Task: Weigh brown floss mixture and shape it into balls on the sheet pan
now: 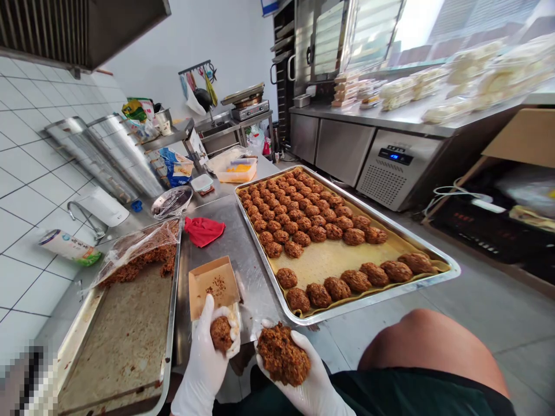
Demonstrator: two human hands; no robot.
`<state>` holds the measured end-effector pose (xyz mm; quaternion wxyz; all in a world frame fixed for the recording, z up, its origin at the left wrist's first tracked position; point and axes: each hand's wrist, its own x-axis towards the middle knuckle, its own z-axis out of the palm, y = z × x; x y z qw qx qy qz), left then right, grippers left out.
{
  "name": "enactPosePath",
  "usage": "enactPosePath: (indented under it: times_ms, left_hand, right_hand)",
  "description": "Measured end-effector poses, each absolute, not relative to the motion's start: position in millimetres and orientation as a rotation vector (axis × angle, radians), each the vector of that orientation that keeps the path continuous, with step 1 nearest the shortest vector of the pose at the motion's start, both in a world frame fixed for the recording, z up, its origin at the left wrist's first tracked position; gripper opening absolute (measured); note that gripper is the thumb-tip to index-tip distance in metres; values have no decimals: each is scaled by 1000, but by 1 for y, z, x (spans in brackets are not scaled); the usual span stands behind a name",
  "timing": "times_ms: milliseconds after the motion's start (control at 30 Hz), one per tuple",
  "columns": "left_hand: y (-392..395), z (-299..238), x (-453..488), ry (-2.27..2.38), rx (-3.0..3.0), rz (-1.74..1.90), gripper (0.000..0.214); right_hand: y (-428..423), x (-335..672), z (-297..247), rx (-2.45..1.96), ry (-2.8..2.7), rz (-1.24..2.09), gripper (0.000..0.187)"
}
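Steel worktop (243, 242) ran down the middle, with a big baking tray (381, 294) on the right. Its far half was packed with tight rows of brown patties (303, 222), a single row sat on the near edge, and a bare strip of liner lay between. The mix tray (125, 341) on the left was mostly scraped out, with leftover mix (139, 260) heaped at the far end under plastic film. A paper-lined square (214, 283) with crumbs on it sat between the trays, and a red cloth (203, 230) lay beyond it. Hands were gloved and apart, low at the near edge of the worktop. Right hand (318, 384) was cupped palm-up under a large lump of mix (284, 361). Left hand (206, 352) had its fingers curled round a small portion (221, 334), just beside the paper square. My read: this was the portion-and-shape step. To do it well, match the portion to the patties already on the tray and press it compact so the edges don't crumble. Keep the lump together in the right palm, and fill the bare strip row by row at the same spacing without the patties touching.
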<state>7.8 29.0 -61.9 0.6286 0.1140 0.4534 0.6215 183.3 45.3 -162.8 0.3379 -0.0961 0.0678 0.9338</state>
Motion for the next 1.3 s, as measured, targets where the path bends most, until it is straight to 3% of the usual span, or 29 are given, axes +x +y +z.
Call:
enactPosePath:
  times_ms: [133, 333, 500, 633, 967, 1167, 1233, 1300]
  left_hand:
    - [24, -55, 19, 1038, 274, 1370, 25]
    - [26, -56, 17, 1330, 529, 1360, 19]
    - [29, -55, 11, 1207, 527, 1308, 19]
    - [31, -58, 10, 1237, 370, 1290, 35]
    - [28, -59, 3, 1052, 296, 1291, 32]
    - [28, -60, 13, 1071, 183, 1343, 66]
    - [26, -55, 17, 1033, 204, 1358, 60]
    - [24, -53, 19, 1023, 274, 1326, 38]
  right_hand:
    - [45, 182, -163, -252, 149, 2419, 45]
    - [45, 183, -161, -244, 133, 2428, 48]
    - [45, 183, -160, -254, 139, 2432, 47]
    - [46, 183, -158, -255, 133, 2442, 48]
    - [45, 183, -160, -207, 158, 2434, 47]
    - [46, 183, -163, -194, 175, 2436, 46]
    - [47, 182, -164, -199, 171, 2432, 45]
    - [47, 182, -164, -203, 162, 2430, 45]
